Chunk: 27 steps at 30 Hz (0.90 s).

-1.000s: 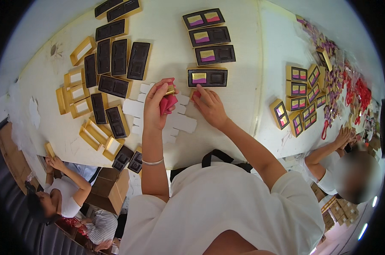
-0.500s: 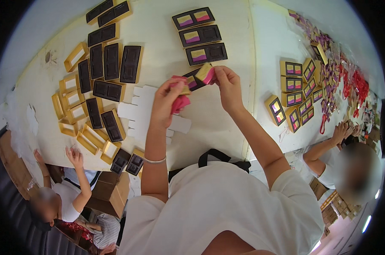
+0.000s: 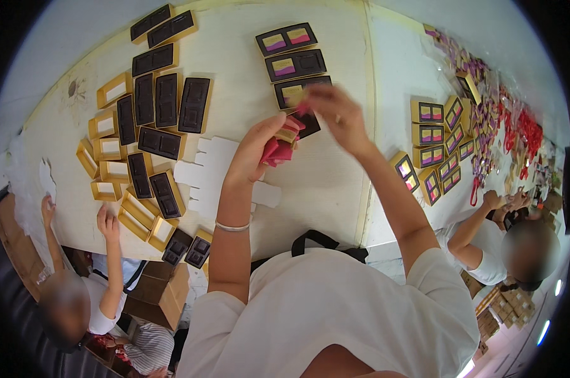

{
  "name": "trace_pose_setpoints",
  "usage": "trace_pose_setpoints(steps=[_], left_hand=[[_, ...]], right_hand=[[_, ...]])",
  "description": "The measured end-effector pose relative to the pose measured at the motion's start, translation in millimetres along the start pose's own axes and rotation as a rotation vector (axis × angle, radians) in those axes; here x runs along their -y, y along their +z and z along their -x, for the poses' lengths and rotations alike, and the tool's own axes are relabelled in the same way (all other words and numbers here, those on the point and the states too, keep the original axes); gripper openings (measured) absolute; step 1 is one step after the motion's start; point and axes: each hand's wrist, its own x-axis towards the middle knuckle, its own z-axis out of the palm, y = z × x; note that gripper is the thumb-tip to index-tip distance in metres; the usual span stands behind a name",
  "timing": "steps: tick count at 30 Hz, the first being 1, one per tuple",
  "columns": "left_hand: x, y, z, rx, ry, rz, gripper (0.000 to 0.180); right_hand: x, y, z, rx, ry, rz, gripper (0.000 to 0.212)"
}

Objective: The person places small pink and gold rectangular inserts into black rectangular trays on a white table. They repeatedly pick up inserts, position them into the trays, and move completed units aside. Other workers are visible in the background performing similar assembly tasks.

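Observation:
My left hand (image 3: 253,148) is closed around several small gold-and-pink packets (image 3: 279,151), some overlapping in the fingers. My right hand (image 3: 338,116), smeared by motion, is over the third and fourth boxes of a middle column. A pink end of a packet (image 3: 303,106) shows at its fingertips. The farthest black-lined box (image 3: 287,38) carries two packets, one purple-edged and one pink-edged. The second box (image 3: 296,65) has a purple-edged packet on its left and a bare right compartment. On the third box (image 3: 316,82) one packet sits left. My hands partly cover the fourth box (image 3: 308,126).
Black-lined trays (image 3: 165,99) and gold frames (image 3: 112,149) lie at left, near a white die-cut card (image 3: 209,170). Filled boxes (image 3: 431,135) and a heap of packets (image 3: 483,126) with red ribbons (image 3: 527,138) are at right. One co-worker's hand (image 3: 108,223) rests at the left edge; another person works right.
My right hand has shifted slightly, its packet now mostly hidden by the fingers. My left hand has moved right and closer to it. The co-worker's hands at left have moved.

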Motion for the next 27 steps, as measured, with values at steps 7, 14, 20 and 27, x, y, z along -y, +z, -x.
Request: trace_pose_setpoints(steps=[7,14,20,27], left_hand=[[8,-10,6,-0.061,-0.009,0.053,0.035],[12,-5,8,-0.049,0.048,0.096,0.035],[-2,-3,12,0.201,0.188,0.260,0.028],[3,5,11,0.172,0.236,-0.126,0.023]], right_hand=[[-100,-2,-44,0.005,-0.052,0.371,0.017],[-103,8,-68,0.119,0.430,0.523,0.009],[-63,1,-54,0.041,0.396,-0.131,0.022],[28,11,12,0.004,0.694,-1.002,0.028]])
